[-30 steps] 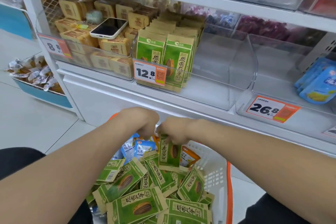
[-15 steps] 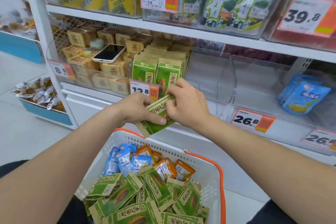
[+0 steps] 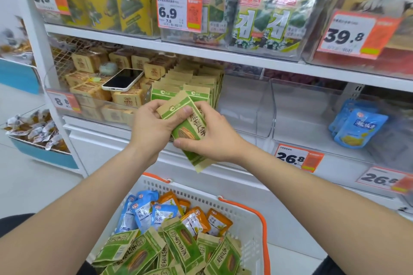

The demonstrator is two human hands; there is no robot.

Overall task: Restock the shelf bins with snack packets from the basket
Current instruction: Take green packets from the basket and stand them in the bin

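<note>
A green sunflower-seed packet (image 3: 190, 127) is held tilted in front of the middle shelf, gripped by both hands. My left hand (image 3: 152, 123) holds its upper end with the thumb across the face. My right hand (image 3: 212, 136) grips its lower right side. Right behind it stands a clear shelf bin (image 3: 243, 107) with a row of matching green packets (image 3: 196, 87) in its left part. Below, the white basket (image 3: 245, 214) with orange handles holds several green, blue and orange packets.
A phone (image 3: 123, 79) lies on tan boxed snacks (image 3: 93, 91) in the left bin. Blue packets (image 3: 357, 127) sit in the right bin above a 26.8 price tag (image 3: 297, 158). Seaweed packs (image 3: 263, 11) fill the top shelf. A blue tray of wrapped snacks (image 3: 35, 131) stands at the left.
Both hands rose out of the basket with a green packet and lifted it to the green-packet bin. The view tilted upward, showing the top shelf.
</note>
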